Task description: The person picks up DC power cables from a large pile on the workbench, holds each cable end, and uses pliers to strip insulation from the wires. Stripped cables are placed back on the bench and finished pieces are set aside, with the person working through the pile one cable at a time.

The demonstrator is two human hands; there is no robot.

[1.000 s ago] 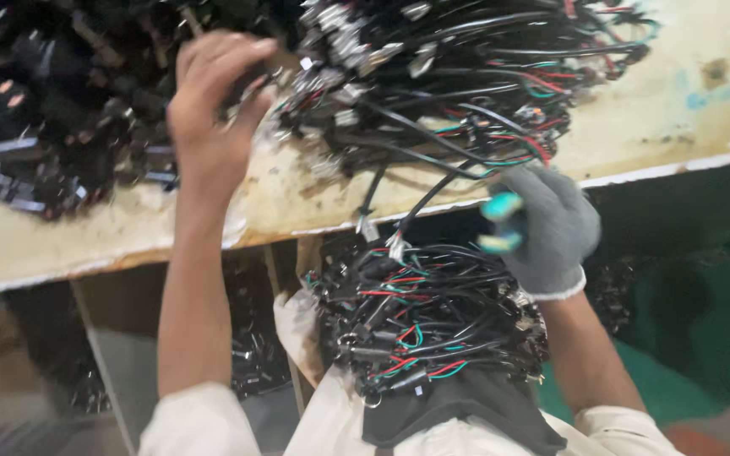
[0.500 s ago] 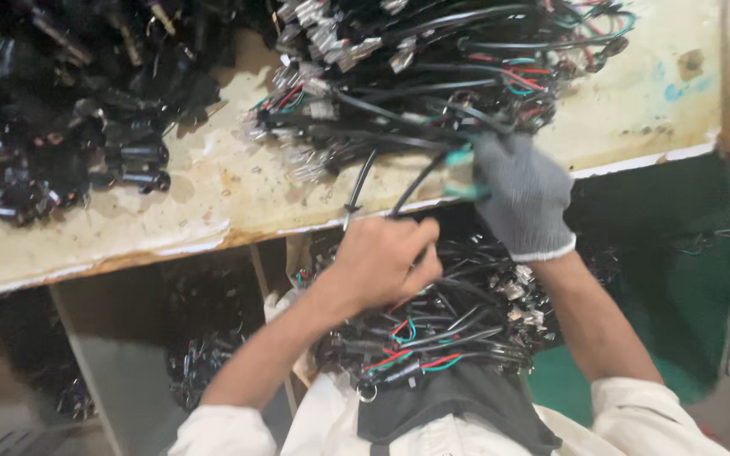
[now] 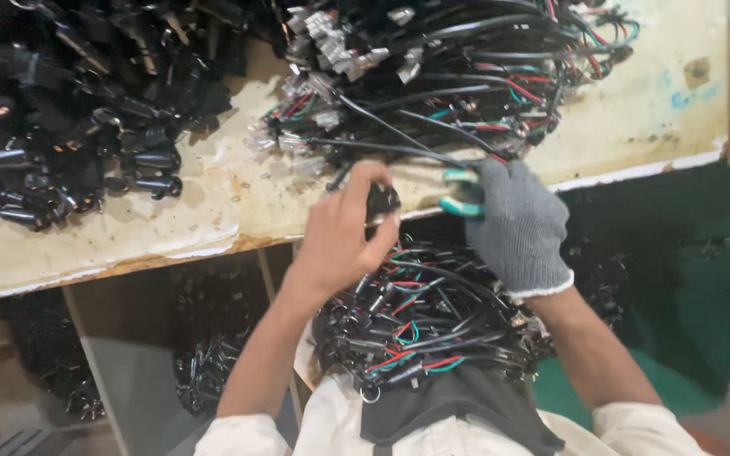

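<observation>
Head view: the bare left hand [image 3: 340, 236] pinches a small black plastic connector [image 3: 381, 201] at the near edge of the worn cream-painted workbench [image 3: 213, 203]. The grey-gloved right hand [image 3: 513, 224] grips a green-handled tool [image 3: 460, 192] just beside it. Finished-looking black wire harnesses with red and green leads [image 3: 424, 329] fill the lap; a large tangle of harnesses [image 3: 449, 76] waits far across the bench, so plenty seems left.

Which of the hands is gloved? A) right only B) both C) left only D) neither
A: the right hand wears a grey knit glove at the bench edge, while the left hand is bare, pinching a small black connector.
</observation>
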